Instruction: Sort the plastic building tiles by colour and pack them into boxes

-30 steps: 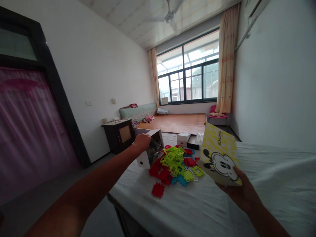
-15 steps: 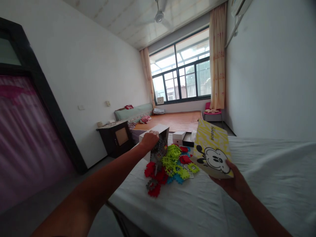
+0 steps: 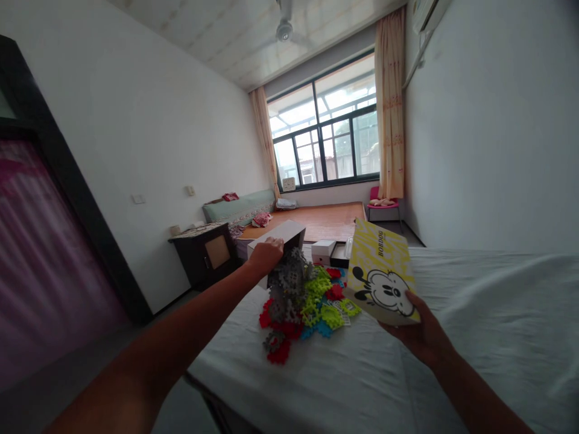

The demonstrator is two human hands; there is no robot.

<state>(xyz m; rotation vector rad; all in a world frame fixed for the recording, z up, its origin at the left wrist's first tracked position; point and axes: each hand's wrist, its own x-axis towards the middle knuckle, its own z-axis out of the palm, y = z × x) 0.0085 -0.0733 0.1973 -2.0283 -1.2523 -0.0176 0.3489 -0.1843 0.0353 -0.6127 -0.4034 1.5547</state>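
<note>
My left hand [image 3: 265, 255] grips a white cardboard box [image 3: 281, 236] and holds it tipped mouth-down over the table. Grey foam puzzle pieces [image 3: 288, 282] spill from the box onto a heap of red, yellow-green and blue puzzle pieces [image 3: 319, 299]. My right hand [image 3: 418, 334] holds a yellow box lid with a cartoon mouse [image 3: 379, 274] by its lower edge, tilted up just right of the heap. Everything lies on a table under a white cloth [image 3: 344, 374].
Behind the heap stand a small white box [image 3: 323, 251] and a dark box [image 3: 338, 259]. Farther back lie a wooden bed platform [image 3: 323, 220], a dark cabinet [image 3: 205, 256], a pink chair [image 3: 383, 208] and a window. The table's left edge drops to the floor.
The white box has been lifted and tipped further, and grey pieces have poured out onto the coloured heap. The yellow lid stays held in my right hand.
</note>
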